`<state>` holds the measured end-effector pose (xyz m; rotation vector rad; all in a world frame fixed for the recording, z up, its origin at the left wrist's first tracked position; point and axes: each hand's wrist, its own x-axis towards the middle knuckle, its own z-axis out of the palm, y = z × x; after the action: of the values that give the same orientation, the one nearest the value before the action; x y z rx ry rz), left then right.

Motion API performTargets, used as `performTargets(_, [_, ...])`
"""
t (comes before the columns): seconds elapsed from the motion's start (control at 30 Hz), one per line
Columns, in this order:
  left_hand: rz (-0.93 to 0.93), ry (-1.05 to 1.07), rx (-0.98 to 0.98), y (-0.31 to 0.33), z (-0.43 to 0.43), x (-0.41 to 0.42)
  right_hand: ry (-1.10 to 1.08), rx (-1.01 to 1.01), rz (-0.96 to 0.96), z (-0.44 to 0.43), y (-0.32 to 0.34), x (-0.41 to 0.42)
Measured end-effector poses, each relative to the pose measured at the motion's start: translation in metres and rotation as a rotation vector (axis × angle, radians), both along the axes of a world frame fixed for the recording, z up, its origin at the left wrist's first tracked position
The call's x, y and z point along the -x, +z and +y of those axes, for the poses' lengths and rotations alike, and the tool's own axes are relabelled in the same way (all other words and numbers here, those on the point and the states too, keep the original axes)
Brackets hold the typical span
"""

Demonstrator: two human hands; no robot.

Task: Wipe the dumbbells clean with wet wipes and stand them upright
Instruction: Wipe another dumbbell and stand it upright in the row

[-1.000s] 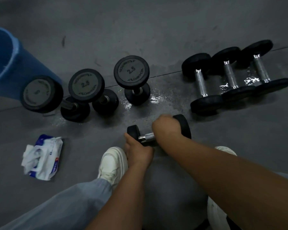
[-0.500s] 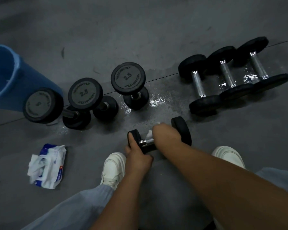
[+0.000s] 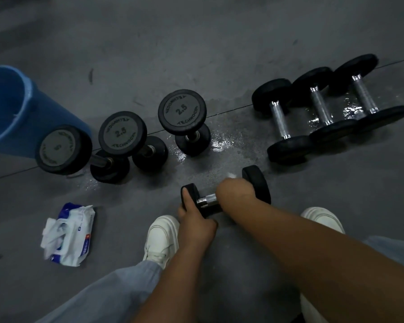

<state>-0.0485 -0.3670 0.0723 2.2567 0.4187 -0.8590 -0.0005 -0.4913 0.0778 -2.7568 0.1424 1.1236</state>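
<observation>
A small black dumbbell (image 3: 257, 183) with a chrome handle lies on its side on the grey floor in front of me. My left hand (image 3: 194, 220) grips its left head, thumb over the rim. My right hand (image 3: 236, 192) is curled round the handle near the right head, with a bit of white wet wipe (image 3: 231, 175) showing above the knuckles. Three dumbbells stand upright to the left: one at the far left (image 3: 63, 149), one marked 2.5 (image 3: 123, 134), another marked 2.5 (image 3: 182, 110). Three more dumbbells (image 3: 322, 108) lie on their sides at the right.
A blue bucket (image 3: 12, 108) stands at the far left. A pack of wet wipes (image 3: 68, 234) lies on the floor at lower left. Wet patches shine on the floor (image 3: 219, 143). My white shoes (image 3: 161, 238) and grey trouser legs sit at the bottom.
My right hand has slid along the handle toward the right head, baring more chrome. The left hand keeps its hold on the left head. The camera has shifted slightly.
</observation>
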Motion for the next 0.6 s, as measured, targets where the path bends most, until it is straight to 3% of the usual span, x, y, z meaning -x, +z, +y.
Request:
performTargets(0.13, [-0.043, 0.014, -0.016, 0.001, -0.002, 0.009, -0.199, -0.050, -0.109, -0.004, -0.010, 0.006])
performTargets(0.3, [-0.056, 0.010, -0.009, -0.001, 0.000, 0.015, -0.134, -0.179, -0.011, 0.016, -0.013, 0.007])
performTargets(0.4, [-0.047, 0.008, 0.001, -0.001, 0.001, 0.012, -0.253, -0.016, -0.079, 0.002, -0.015, 0.008])
performTargets(0.6, [-0.057, 0.004, 0.010, -0.005, 0.002, 0.015, -0.005, 0.270, 0.105, 0.016, -0.014, 0.014])
